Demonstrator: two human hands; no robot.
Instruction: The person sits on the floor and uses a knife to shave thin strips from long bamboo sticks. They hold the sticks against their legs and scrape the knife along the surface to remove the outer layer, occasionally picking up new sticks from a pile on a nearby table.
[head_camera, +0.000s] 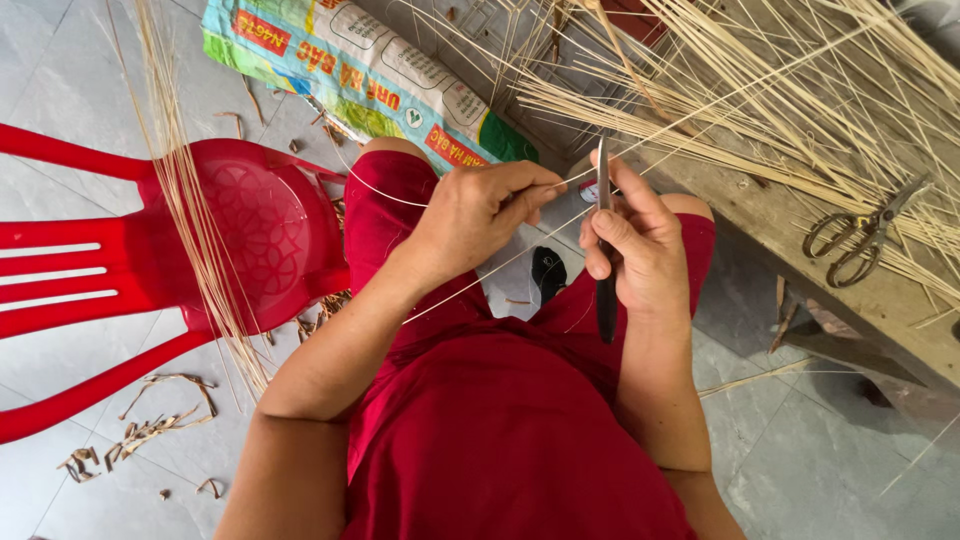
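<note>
My left hand pinches a thin pale bamboo strip between thumb and fingers, just above my lap in red clothing. The strip runs up to the right toward a heap of strips. My right hand grips a black-handled knife upright, its narrow blade set against the strip right beside my left fingertips. Both hands sit close together over my knees.
A red plastic chair lies on its side at left with a bundle of strips draped over it. A wooden bench at right carries many loose strips and a pair of scissors. A printed sack lies ahead. Shavings litter the tiled floor.
</note>
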